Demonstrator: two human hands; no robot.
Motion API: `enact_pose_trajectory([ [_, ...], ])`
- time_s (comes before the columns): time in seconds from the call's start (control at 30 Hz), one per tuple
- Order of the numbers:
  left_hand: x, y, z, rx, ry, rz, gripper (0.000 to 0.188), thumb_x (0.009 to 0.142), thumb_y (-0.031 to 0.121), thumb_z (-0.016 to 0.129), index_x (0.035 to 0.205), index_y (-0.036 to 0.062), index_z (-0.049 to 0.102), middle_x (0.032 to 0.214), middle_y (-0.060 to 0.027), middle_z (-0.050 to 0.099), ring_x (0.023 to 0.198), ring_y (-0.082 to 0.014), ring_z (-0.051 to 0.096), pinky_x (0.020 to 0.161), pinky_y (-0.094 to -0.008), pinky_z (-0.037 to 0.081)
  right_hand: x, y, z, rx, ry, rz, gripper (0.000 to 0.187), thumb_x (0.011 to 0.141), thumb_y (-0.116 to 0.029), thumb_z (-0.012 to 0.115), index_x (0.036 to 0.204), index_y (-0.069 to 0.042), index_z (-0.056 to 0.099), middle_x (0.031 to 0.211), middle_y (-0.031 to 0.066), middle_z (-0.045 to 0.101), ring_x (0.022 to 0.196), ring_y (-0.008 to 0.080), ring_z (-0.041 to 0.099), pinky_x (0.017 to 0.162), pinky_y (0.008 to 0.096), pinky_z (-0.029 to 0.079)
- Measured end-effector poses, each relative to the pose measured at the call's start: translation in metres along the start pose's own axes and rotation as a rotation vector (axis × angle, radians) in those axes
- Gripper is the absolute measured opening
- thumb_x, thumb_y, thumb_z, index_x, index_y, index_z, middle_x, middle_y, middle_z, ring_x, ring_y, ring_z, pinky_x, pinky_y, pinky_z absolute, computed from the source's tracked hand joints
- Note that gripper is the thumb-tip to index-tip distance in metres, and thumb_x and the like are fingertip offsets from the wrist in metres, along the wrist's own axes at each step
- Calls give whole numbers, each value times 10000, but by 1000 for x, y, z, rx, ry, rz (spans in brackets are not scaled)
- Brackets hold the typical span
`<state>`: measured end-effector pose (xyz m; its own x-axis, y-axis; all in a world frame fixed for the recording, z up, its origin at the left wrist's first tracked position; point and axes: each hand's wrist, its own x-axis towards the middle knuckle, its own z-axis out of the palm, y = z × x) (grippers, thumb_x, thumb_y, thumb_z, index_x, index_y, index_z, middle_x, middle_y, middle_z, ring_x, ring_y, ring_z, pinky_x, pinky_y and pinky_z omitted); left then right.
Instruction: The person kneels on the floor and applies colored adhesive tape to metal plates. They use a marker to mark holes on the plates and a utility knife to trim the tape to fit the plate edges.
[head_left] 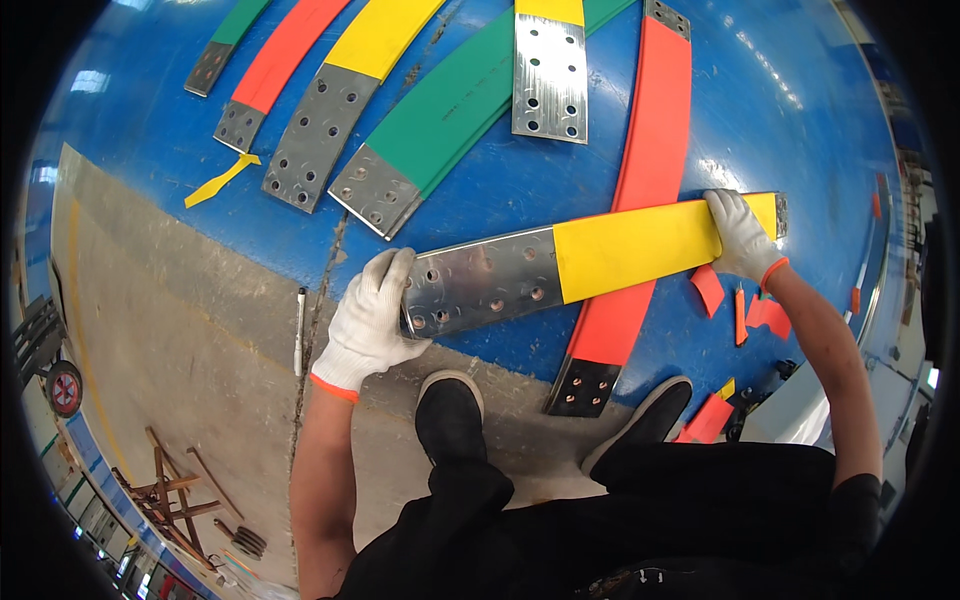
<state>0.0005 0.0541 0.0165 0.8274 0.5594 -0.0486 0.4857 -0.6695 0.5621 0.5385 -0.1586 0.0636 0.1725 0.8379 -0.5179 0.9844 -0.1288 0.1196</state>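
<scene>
Between my two hands is a yellow-sleeved busbar [635, 245], a long flat bar with bare metal ends drilled with holes. My left hand [368, 322], in a white glove with an orange cuff, is closed round its wide bare end. Near the other end, my right hand [739, 235], gloved the same way, grips the yellow sleeve from above. Under this bar a red-sleeved busbar [655, 130] runs crosswise, its dark drilled end close to my feet. My left fingertips are partly hidden behind the bar's edge.
On the blue floor lie a green-sleeved busbar [440, 125], another yellow-sleeved busbar [365, 45] and a smaller red one [285, 55]. Red sleeve scraps [707, 290] and an orange-handled knife [740, 317] are at the right. A white pen [300, 332] lies left; a wooden frame [170, 490] stands lower left.
</scene>
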Motion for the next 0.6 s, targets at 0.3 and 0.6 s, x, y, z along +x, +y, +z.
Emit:
enact_pose_trajectory([
  [0.3, -1, 5, -2, 13, -31, -44, 1210, 576, 235, 975, 1602, 93, 351, 1470, -213, 487, 1191, -409, 617, 1009, -491, 557, -1, 0, 1, -62, -5, 17, 1073, 578, -197, 940, 1494, -39, 404, 1458, 203, 513, 1419, 406, 478, 1215, 441, 441],
  [0.6, -1, 10, -5, -7, -26, -87, 1126, 621, 250, 949, 1587, 100, 388, 1472, -205, 518, 1142, -435, 645, 978, -501, 564, -2, -2, 3, -54, -6, 26, 1085, 581, -192, 937, 1504, -28, 392, 1454, 207, 507, 1422, 413, 472, 1218, 454, 439],
])
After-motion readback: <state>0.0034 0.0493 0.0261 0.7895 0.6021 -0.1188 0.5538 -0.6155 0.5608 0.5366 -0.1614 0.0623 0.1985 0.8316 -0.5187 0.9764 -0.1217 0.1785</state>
